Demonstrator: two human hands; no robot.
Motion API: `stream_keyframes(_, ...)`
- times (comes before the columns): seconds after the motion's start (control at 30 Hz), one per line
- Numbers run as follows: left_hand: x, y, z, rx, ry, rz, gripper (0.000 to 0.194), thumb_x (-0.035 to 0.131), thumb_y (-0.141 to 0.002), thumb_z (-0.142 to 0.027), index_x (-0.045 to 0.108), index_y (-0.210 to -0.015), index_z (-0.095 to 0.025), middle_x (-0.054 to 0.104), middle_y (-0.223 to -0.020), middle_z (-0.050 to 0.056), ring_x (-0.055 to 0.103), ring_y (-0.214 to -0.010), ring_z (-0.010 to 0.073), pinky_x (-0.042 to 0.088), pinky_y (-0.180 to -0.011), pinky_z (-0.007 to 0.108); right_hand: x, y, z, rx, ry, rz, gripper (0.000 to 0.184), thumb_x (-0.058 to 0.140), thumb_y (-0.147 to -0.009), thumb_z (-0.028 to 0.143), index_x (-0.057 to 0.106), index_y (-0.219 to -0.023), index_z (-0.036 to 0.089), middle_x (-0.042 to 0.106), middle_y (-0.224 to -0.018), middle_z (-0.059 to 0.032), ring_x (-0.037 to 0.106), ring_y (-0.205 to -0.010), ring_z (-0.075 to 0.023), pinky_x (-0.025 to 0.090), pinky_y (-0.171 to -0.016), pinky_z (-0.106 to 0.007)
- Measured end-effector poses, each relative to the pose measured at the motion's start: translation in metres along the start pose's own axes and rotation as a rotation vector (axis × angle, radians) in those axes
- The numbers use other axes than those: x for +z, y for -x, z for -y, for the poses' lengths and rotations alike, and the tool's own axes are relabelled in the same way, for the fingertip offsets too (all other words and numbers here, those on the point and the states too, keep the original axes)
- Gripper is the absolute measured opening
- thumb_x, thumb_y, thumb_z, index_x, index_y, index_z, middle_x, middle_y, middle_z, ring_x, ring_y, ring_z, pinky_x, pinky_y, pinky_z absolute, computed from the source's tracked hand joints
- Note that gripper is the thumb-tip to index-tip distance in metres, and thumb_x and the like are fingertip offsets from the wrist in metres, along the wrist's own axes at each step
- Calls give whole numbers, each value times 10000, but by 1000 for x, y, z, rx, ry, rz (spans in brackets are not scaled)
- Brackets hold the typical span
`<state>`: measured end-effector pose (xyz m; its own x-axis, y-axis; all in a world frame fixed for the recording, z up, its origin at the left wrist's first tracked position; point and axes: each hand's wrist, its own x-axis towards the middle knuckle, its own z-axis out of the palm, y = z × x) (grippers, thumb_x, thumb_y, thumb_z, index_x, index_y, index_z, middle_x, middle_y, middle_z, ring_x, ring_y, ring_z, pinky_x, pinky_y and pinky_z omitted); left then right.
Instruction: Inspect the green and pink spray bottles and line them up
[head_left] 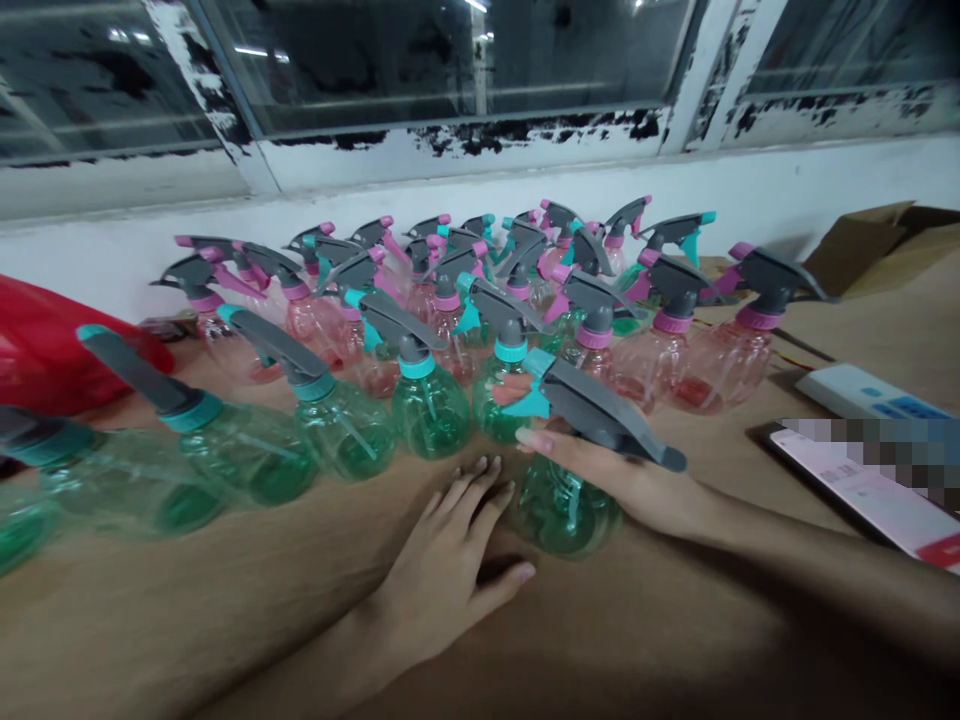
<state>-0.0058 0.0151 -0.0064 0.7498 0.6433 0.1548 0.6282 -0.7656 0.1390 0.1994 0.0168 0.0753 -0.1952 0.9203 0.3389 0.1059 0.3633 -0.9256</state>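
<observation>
Rows of spray bottles [431, 412], a cardboard box [874, 250] and peeling window frames [694, 90] suggest a workshop.

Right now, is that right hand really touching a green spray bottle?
Touching. The head view shows the right hand wrapped around a green spray bottle, just under its grey top.

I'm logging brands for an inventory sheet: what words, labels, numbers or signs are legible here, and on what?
Nothing can be read for certain.
Phone: marks on the screen, too blurred; part is pixelated.
White-and-blue item: blue patches, no legible wording.
Spray bottles: no lettering I can make out.
</observation>
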Motion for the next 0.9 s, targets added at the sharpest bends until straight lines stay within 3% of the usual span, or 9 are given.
stream_keyframes(0.33,-1,0,-1,-15,16,33,624,513,-906,-535,405,-1377,-140,364,-1469,142,304,-1354,317,295,-1073,497,0,1,-2,4,-56,42,346,627,-835,248,605,-1178,289,676,-1151,-1,595,-1132,-183,465,-1000,-348)
stream_keyframes(0.57,-1,0,-2,-19,1,39,622,493,-913,-543,403,-1377,-139,359,-1472,143,298,-1357,314,306,-1064,507,1,0,-3,-15,-69,55,396,635,-830,197,587,-1212,288,730,-971,13,579,-1159,-171,433,-1031,-344)
stream_keyframes(0.8,0,1,-1,-2,-3,6,605,510,-909,-523,404,-1373,-150,365,-1470,132,309,-1352,306,309,-1065,497,-1,1,-3,13,-20,28,339,643,-821,243,614,-1158,259,674,-1159,-17,599,-1129,-193,474,-987,-348)
stream_keyframes(0.9,-1,0,-1,-8,1,12,617,514,-906,-525,399,-1382,-148,368,-1468,135,311,-1350,314,304,-1067,497,0,1,-3,17,-28,23,365,670,-794,225,619,-1154,264,694,-1114,-12,616,-1103,-192,486,-970,-335)
